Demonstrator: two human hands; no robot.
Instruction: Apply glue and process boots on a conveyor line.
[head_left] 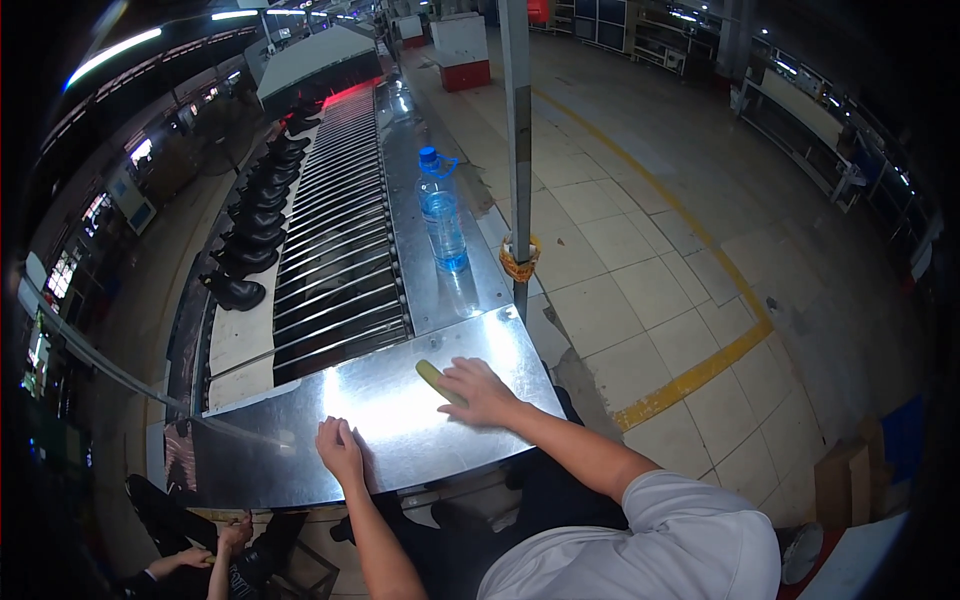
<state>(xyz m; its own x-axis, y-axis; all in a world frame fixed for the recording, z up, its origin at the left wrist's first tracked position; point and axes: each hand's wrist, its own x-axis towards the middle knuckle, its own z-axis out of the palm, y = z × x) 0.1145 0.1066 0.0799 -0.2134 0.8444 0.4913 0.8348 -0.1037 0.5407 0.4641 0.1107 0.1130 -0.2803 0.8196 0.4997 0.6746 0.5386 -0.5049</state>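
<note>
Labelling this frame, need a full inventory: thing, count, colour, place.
metal table: 1, silver, front centre
yellow-green piece: 1, on table, under right fingertips
water bottle: 1, clear with blue cap, on metal strip beside rollers
roller conveyor: 1, steel, running away from table
black boots: a row, count unclear, left of rollers
pole: 1, grey, right of bottle
co-worker's hands: lower left
left hand: flat on table
right hand: on the piece

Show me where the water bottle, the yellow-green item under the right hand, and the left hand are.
Water bottle (442,225), head view, on the middle of its clear body.
Yellow-green item (432,376), head view, on its end that sticks out past the fingers.
Left hand (340,450), head view, on the back of the hand.
</note>
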